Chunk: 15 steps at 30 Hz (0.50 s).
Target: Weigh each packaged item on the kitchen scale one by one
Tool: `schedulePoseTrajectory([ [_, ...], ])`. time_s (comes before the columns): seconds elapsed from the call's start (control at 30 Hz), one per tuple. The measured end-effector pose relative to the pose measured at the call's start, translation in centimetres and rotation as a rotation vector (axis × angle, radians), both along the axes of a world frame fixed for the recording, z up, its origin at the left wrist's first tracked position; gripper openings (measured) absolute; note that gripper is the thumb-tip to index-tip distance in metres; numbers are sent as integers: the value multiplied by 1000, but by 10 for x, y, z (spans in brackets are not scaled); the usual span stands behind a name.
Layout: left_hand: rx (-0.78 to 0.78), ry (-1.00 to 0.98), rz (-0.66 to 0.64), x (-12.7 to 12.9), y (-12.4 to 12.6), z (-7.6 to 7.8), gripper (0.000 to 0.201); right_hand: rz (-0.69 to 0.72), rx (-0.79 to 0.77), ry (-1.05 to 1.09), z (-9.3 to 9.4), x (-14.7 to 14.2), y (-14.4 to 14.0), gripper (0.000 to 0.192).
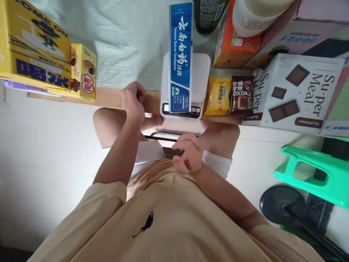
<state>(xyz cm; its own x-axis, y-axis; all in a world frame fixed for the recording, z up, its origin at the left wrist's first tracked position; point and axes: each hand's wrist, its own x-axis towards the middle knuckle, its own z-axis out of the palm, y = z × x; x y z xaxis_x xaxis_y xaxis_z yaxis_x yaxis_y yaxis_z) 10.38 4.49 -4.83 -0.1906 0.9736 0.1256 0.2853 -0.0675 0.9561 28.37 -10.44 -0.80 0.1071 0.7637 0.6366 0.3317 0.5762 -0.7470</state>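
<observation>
My left hand [133, 100] rests at the wooden table edge [152, 102], its fingers curled into a loose fist with nothing visible in it. Over my lap hovers my right hand [188, 154], empty, its fingers bent and the thumb apart from them. A blue and silver toothpaste box [180, 58] lies lengthwise across a white kitchen scale [201, 78], its near end covering part of the scale's display strip. Neither hand touches the box or the scale; my left hand is just left of the scale. The digits on the display cannot be read.
Yellow boxes [38, 43] and a small yellow snack box [84, 71] stand left. Right of the scale are a yellow packet [218, 95], a brown cocoa packet [242, 95], a white Su-per Meal box [302, 91], an orange box [237, 47] and a dark bottle [209, 14]. A green stool [313, 174] stands below right.
</observation>
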Motion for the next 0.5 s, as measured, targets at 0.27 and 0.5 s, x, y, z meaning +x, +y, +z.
schedulePoseTrajectory([
  [0.27, 39, 29, -70, 1, 6, -5, 43, 16, 85, -145, -5, 41, -16, 14],
  [0.5, 38, -6, -123, -8, 13, -19, 63, -106, -21, -169, -13, 30, -19, 14],
])
